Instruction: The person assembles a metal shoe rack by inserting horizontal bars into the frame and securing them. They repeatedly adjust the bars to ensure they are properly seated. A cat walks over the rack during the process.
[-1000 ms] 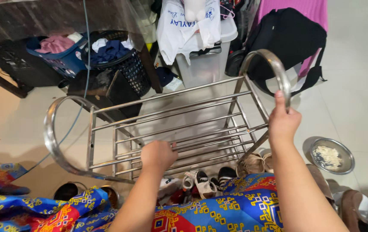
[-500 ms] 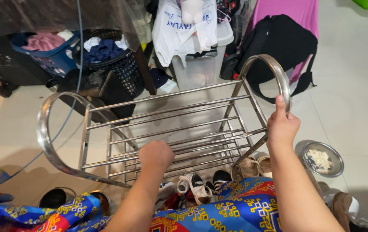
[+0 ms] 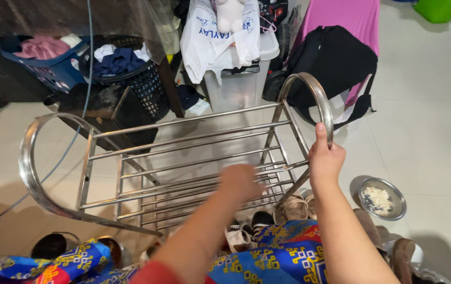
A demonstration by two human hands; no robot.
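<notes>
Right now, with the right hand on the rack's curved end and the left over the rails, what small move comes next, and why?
Probably set the left hand on a rail of the steel rack. It is blurred above the bars, and only the right hand grips the end loop, so the rack is held at one side.

Right hand (image 3: 324,160) gripped the curved end loop of a steel shoe rack (image 3: 183,168), left hand (image 3: 240,182) blurred over its rails, shoes (image 3: 246,231) beneath, metal bowl (image 3: 381,198) on tiled floor, black backpack (image 3: 336,66) behind.
</notes>
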